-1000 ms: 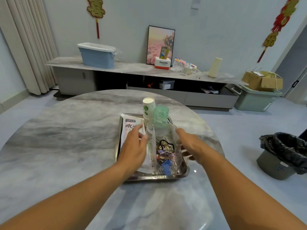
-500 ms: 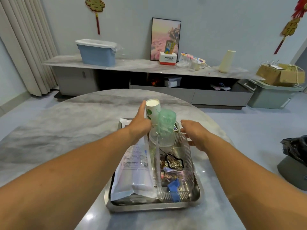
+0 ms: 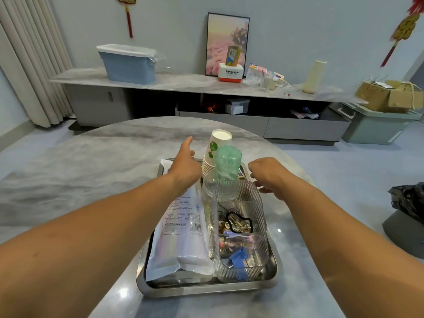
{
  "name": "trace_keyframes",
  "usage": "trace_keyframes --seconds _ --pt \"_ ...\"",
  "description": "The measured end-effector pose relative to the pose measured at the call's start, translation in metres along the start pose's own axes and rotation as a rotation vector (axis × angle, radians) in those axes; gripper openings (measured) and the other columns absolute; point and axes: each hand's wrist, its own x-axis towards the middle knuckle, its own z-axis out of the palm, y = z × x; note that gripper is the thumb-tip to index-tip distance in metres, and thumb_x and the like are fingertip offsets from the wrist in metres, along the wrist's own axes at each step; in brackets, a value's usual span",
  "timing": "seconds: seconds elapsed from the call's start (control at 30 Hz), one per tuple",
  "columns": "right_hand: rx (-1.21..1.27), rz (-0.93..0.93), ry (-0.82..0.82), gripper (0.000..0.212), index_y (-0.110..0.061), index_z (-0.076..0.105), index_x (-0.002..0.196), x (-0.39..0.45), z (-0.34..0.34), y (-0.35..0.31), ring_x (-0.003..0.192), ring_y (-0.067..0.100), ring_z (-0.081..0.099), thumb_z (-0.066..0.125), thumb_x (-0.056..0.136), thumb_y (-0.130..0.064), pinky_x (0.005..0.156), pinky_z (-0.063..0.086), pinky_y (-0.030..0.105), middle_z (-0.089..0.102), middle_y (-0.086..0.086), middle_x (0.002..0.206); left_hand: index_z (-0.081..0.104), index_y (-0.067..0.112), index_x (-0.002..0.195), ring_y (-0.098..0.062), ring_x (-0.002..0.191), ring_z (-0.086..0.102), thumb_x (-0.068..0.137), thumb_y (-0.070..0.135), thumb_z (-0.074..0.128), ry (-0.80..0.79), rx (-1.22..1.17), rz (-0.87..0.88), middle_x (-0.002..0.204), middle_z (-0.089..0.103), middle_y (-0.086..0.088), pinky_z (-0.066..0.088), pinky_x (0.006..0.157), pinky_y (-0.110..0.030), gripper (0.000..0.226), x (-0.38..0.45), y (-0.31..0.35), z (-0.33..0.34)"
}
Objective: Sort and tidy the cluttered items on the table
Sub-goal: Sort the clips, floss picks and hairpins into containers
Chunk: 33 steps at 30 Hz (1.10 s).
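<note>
A steel tray (image 3: 274,275) lies on the round marble table (image 3: 68,180). In it are a white-and-blue plastic package (image 3: 181,232) on the left and a clear ribbed organizer (image 3: 257,203) of small trinkets on the right. A stack of paper cups (image 3: 218,145) and a green plastic cup (image 3: 228,162) stand at the far end. My left hand (image 3: 185,164) hovers just left of the paper cups, thumb raised, holding nothing. My right hand (image 3: 268,174) hangs over the tray's far right corner, fingers loosely curled, with nothing seen in them.
A black-bagged bin (image 3: 406,210) stands on the floor to the right. Beyond the table runs a long low cabinet (image 3: 183,82) with a blue lidded box (image 3: 128,63), a framed picture (image 3: 227,42) and small clutter. Cardboard boxes (image 3: 390,95) sit on a green crate at far right.
The view has moved closer over the tray. My left hand went from the package forward past the paper cups. My right hand moved forward to the tray's far right corner.
</note>
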Motion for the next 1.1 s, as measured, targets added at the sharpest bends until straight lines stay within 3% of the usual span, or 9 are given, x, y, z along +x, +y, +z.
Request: trace_keyframes --seconds 0.13,0.23,0.3,0.43,0.6,0.7,0.8,0.93,1.1 --pt "0.048 -0.022 0.053 0.026 -0.009 0.064 0.119 -0.005 -0.003 -0.002 0.092 0.027 0.058 0.047 0.101 -0.013 0.088 0.055 0.047 0.059 0.011 0.105 0.018 0.034 0.159 -0.017 0.124 0.049 0.095 -0.013 0.037 0.030 0.093 0.039 0.159 0.033 -0.005 0.050 0.060 -0.027 0.082 -0.002 -0.005 -0.013" --pt "0.059 -0.016 0.056 0.034 -0.003 0.061 0.130 -0.014 -0.002 -0.003 0.091 0.027 0.057 0.047 0.101 -0.015 0.089 0.054 0.048 0.060 0.012 0.105 0.023 0.037 0.157 -0.011 0.122 0.045 0.097 -0.007 0.037 -0.011 0.187 0.091 0.155 0.038 -0.001 0.047 0.075 -0.021 0.075 -0.021 -0.016 -0.026" --pt "0.031 -0.001 0.046 0.037 -0.001 0.058 0.134 -0.027 -0.001 -0.004 0.095 0.028 0.055 0.045 0.103 -0.014 0.094 0.052 0.048 0.062 0.018 0.115 0.024 0.041 0.155 -0.016 0.131 0.045 0.102 0.004 0.041 -0.049 0.261 0.137 0.154 0.039 0.002 0.049 0.093 -0.028 0.066 -0.040 -0.025 -0.035" --pt "-0.059 0.026 0.029 0.041 0.007 0.050 0.140 -0.062 0.004 0.002 0.128 0.042 0.052 0.036 0.107 -0.013 0.108 0.042 0.048 0.052 0.028 0.143 0.019 0.041 0.158 -0.016 0.143 0.038 0.105 0.033 0.049 -0.158 0.424 0.215 0.158 0.036 0.008 0.036 0.113 -0.035 0.061 -0.084 -0.037 -0.053" --pt "-0.052 0.141 0.070 0.042 0.008 0.047 0.142 -0.107 0.004 0.022 0.135 0.041 0.048 0.035 0.106 -0.009 0.106 0.043 0.042 0.049 0.027 0.146 0.011 0.037 0.160 -0.005 0.150 0.016 0.088 0.074 0.051 -0.363 0.803 0.323 0.165 0.016 0.016 0.017 0.124 -0.031 0.091 -0.140 -0.047 -0.083" --pt "-0.116 0.231 0.009 0.036 0.004 0.054 0.136 -0.135 0.004 0.039 0.123 0.042 0.058 0.041 0.104 -0.006 0.100 0.051 0.046 0.057 0.027 0.135 0.005 0.037 0.160 -0.004 0.153 0.004 0.074 0.091 0.051 -0.496 1.027 0.346 0.167 0.002 0.017 0.008 0.124 -0.027 0.112 -0.164 -0.064 -0.101" --pt "-0.119 0.270 -0.133 0.027 0.000 0.070 0.114 -0.154 0.012 0.054 0.089 0.036 0.071 0.050 0.096 0.005 0.083 0.058 0.041 0.072 0.026 0.107 0.015 0.042 0.157 -0.005 0.153 0.009 0.078 0.080 0.058 -0.473 1.078 0.406 0.166 0.001 0.019 0.014 0.120 -0.020 0.098 -0.180 -0.078 -0.107" --pt "-0.008 0.092 -0.073 0.055 -0.015 0.075 0.108 -0.167 0.023 0.068 0.062 0.022 0.063 0.038 0.087 0.020 0.060 0.053 0.031 0.070 0.011 0.074 0.056 0.040 0.124 -0.004 0.129 0.043 0.092 0.052 0.065 -0.374 0.986 0.472 0.156 0.027 0.019 0.033 0.096 -0.011 0.036 -0.190 -0.082 -0.106" --pt "0.131 -0.071 -0.225 0.061 -0.017 0.064 0.132 -0.164 0.037 0.070 0.071 0.014 0.072 0.040 0.088 0.018 0.063 0.057 0.027 0.073 0.009 0.097 0.064 0.026 0.094 -0.009 0.119 0.052 0.092 0.043 0.068 -0.233 0.947 0.478 0.147 0.041 0.016 0.037 0.088 -0.016 0.017 -0.184 -0.095 -0.118"
